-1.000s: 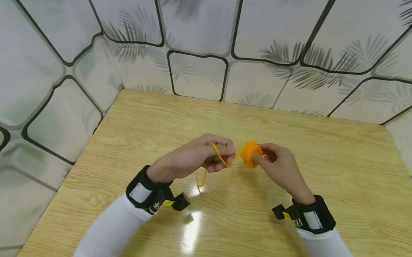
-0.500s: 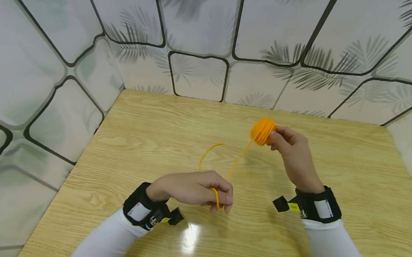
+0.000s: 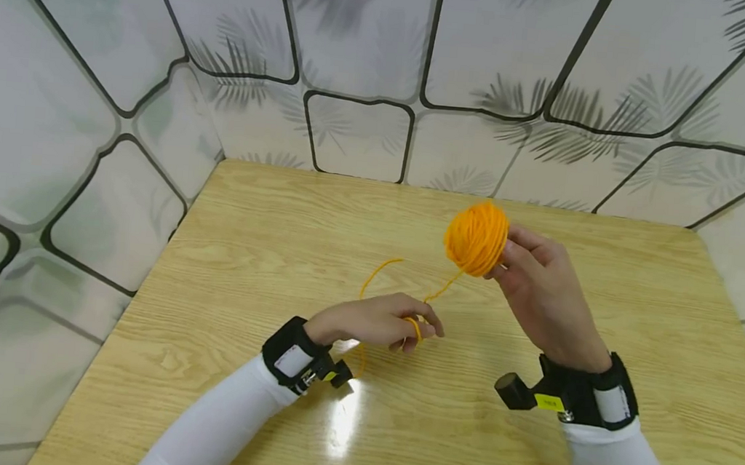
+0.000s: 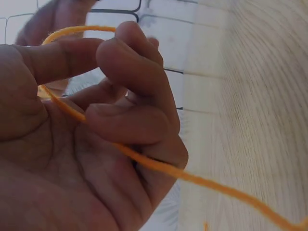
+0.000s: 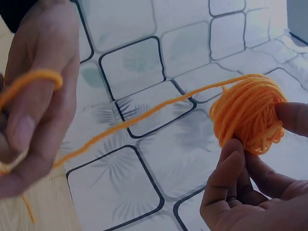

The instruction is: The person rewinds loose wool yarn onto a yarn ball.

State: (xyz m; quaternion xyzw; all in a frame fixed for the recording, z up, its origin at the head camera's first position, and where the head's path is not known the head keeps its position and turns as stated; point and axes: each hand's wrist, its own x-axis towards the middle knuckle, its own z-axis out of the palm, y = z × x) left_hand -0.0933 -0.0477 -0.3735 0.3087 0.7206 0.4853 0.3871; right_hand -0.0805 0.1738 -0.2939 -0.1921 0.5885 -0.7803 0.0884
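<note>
My right hand [image 3: 539, 289] grips a ball of orange yarn [image 3: 476, 238] between thumb and fingers, raised over the back of the table. From the ball a strand [image 5: 130, 122] runs across to my left hand [image 3: 381, 322], which is lower and to the left. In the left wrist view the yarn [image 4: 159, 166] loops round the thumb and passes under the curled fingers across the palm. The loose tail of yarn [image 3: 376, 273] lies curved on the wood behind the left hand; part of it is hidden by that hand.
The wooden table [image 3: 268, 217] meets a patterned wall [image 3: 360, 137] at its back edge. More of the same wall covering [image 3: 80, 188] stands along the left side. Each wrist wears a black strap with a small camera [image 3: 514, 391].
The right hand has lifted the yarn ball up and away from the left hand. My left hand dropped toward me, then came slightly back and right, with the yarn still round its thumb.
</note>
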